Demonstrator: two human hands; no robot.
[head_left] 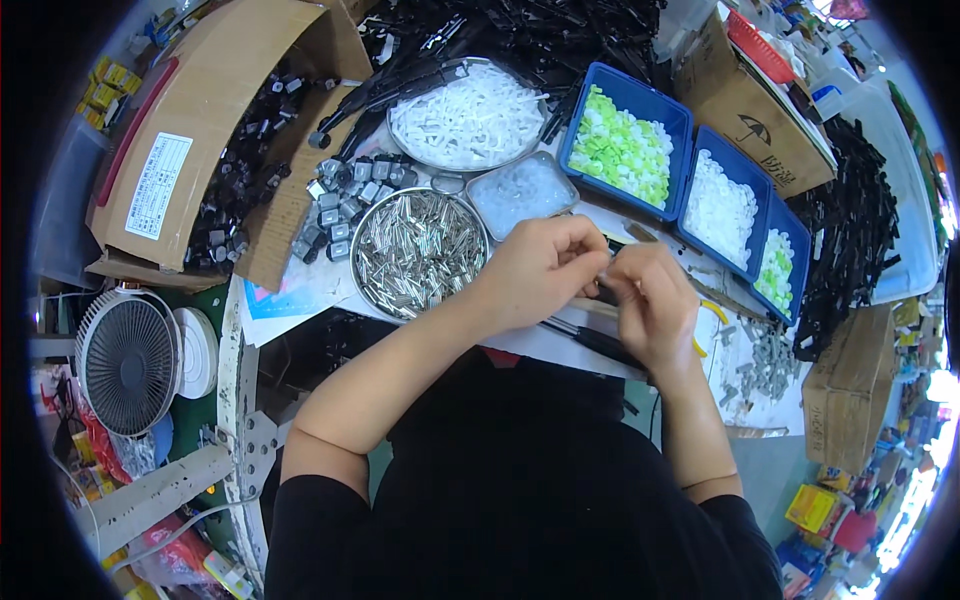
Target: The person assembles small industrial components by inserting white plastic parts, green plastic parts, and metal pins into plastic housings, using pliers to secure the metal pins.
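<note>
While left hand (540,265) and right hand (650,305) are pressed together at frame centre, small dark part (606,290) is pinched between fingertips; assembly step judged underway. Next piece likely needed from pin bowl (418,250), centre left.

A white tabletop (330,285) is crowded with containers and flanked by open brown cardboard boxes (200,130). A small round grey desk fan (128,362) is set at the left edge, above a grey metal bracket (160,490). Strong daylight is seen at the lower right, where coloured packets (830,510) are piled on the floor.
</note>
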